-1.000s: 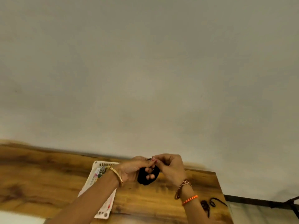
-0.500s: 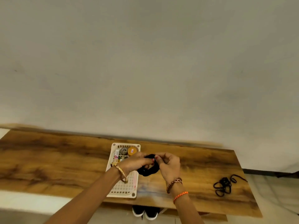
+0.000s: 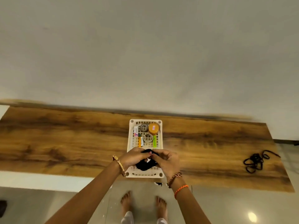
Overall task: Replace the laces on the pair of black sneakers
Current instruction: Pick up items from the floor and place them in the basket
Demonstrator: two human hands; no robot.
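Since the earlier frame the view has tipped further down: the whole table (image 3: pixel 64 143) now shows across the middle of the frame, bare feet appear at the bottom centre, and the hands sit over the near end of the white basket (image 3: pixel 131 143) instead of beside it.

The left hand (image 3: pixel 131 158) and right hand (image 3: pixel 168 160) meet at centre frame, each with a clenched grip pinching a bundle of black lace (image 3: pixel 144 164) between fingers and thumb (whether it is knotted or merely coiled cannot be told). A second, loose lace (image 3: pixel 255 161) lies well apart at the right end of the table. Of the black sneakers (image 3: pixel 159 183) only a sliver shows under the table's near edge, below the right wrist.

The step in hand looks like freeing the bundled lace before any threading. Next comes pulling it out to full length, finding an end, then bringing up a sneaker.
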